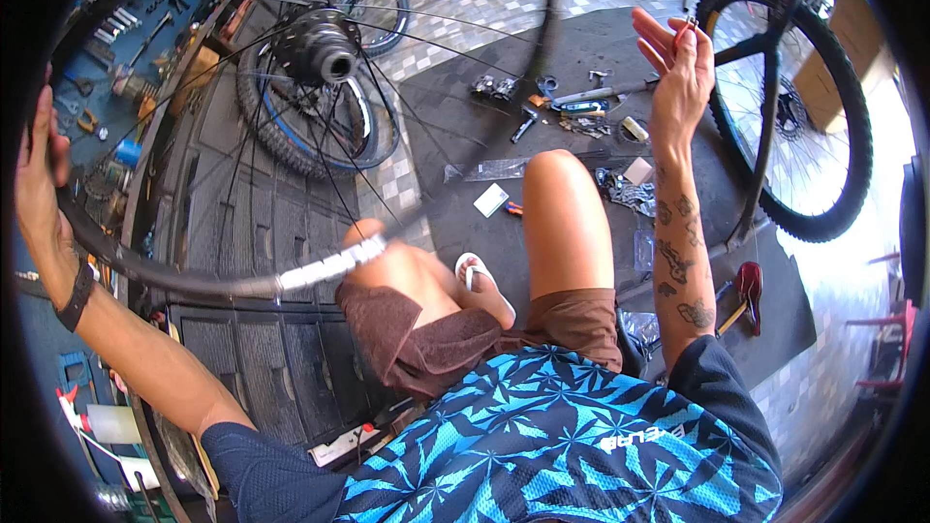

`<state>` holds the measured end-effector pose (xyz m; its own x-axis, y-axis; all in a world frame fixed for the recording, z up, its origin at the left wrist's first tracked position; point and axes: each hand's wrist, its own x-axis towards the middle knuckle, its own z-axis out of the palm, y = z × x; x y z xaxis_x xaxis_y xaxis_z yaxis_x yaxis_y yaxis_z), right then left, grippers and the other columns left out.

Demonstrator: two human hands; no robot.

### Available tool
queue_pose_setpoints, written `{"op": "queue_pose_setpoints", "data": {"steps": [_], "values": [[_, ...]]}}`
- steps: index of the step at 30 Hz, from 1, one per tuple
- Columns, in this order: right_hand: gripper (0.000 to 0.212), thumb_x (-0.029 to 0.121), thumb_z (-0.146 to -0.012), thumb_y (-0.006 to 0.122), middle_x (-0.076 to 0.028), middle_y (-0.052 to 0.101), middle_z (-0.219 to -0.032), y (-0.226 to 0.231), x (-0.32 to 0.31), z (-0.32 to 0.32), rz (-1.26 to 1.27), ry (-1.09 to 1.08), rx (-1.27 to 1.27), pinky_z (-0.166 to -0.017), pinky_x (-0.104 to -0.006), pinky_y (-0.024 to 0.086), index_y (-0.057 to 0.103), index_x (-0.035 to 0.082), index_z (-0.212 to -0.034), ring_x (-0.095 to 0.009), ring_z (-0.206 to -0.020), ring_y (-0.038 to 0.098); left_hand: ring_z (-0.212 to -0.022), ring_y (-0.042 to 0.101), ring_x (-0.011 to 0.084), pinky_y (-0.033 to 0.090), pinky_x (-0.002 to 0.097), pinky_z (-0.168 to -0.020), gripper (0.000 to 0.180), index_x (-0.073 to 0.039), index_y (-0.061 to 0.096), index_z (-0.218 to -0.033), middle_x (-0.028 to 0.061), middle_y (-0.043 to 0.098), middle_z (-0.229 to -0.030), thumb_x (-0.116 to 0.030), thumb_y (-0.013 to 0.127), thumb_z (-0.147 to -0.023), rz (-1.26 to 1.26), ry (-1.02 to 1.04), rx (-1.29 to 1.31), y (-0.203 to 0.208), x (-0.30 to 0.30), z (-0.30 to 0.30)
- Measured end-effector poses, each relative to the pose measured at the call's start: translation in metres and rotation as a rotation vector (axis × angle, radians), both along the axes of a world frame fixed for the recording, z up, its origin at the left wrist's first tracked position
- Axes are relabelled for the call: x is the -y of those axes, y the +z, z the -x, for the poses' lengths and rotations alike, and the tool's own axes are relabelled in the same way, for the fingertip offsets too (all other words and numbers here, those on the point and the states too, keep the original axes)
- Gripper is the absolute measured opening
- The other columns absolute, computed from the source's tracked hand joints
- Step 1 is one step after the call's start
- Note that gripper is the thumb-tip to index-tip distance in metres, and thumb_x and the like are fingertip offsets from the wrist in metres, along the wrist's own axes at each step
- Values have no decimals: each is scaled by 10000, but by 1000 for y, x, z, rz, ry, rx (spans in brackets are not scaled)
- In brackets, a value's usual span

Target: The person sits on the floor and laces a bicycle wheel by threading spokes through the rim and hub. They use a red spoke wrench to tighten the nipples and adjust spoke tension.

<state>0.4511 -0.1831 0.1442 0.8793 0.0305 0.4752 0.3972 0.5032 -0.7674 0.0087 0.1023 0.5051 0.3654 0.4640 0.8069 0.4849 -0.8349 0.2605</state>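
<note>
A spoked bicycle wheel (334, 257) without a tyre spans the upper left, its black hub (325, 53) facing me. White marking shows on the lower rim, which is smeared by motion and passes in front of my knee. At the far left edge, my left hand (44, 155) has its thumb and long fingers around the rim. My right hand (681, 68) is raised over the floor mat, apart from the wheel. Thumb and forefinger pinch a small red tool (684, 31) with a metal tip; its exact kind is unclear. The other fingers are stretched out.
Bike parts and tools (581, 107) lie on the dark floor mat (446, 77). A bicycle with a knobby tyre (843, 203) stands right, near a red saddle (748, 286). Black drawers (242, 358) are on my left, below a blue tool board (107, 19). Another tyred wheel (281, 140) stands behind.
</note>
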Motion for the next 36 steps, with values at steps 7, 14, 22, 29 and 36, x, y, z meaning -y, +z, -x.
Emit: {"op": "queue_pose_setpoints", "data": {"steps": [7,14,22,29,36], "values": [[296,269,-1164,336,-283,700,-1218,-48,73,68,-105,182,-243,-796,-444,664,492,32,-1245,-372,-1087,742,-644,423,-43,288,145,-465,490,-139,608,-1485,-133,491,-825,-381,656,-1061,807,-247,58,-163,-64,16],[381,318,-1141,470,-202,711,-1288,-182,116,112,126,288,-713,-858,-391,645,557,17,-1358,-238,-1040,753,-572,474,-6,318,163,-416,436,-110,676,-1387,-90,512,-754,-376,687,-1042,1161,-36,-89,-359,-103,12],[333,433,-968,734,-17,627,-872,-390,47,-44,542,242,-1100,-816,-387,559,659,112,-1008,-166,-801,628,-674,593,38,442,206,-541,466,-111,633,-1449,-58,587,-824,-390,626,-1076,1189,43,-206,-423,-169,15],[362,107,-823,695,-167,618,-1104,-497,-102,-115,1462,10,238,-796,-486,589,612,119,-1176,-385,-935,717,-708,593,41,414,208,-566,484,-83,635,-1439,-45,640,-877,-401,631,-1074,1156,144,-184,-425,-163,17],[106,138,-972,584,-135,666,-1070,-531,-120,-140,1897,249,554,-665,-415,623,664,128,-1041,-291,-807,762,-711,569,52,408,212,-557,466,-75,623,-1451,-39,594,-864,-355,632,-1079,1188,192,-118,-426,-164,17]]}}
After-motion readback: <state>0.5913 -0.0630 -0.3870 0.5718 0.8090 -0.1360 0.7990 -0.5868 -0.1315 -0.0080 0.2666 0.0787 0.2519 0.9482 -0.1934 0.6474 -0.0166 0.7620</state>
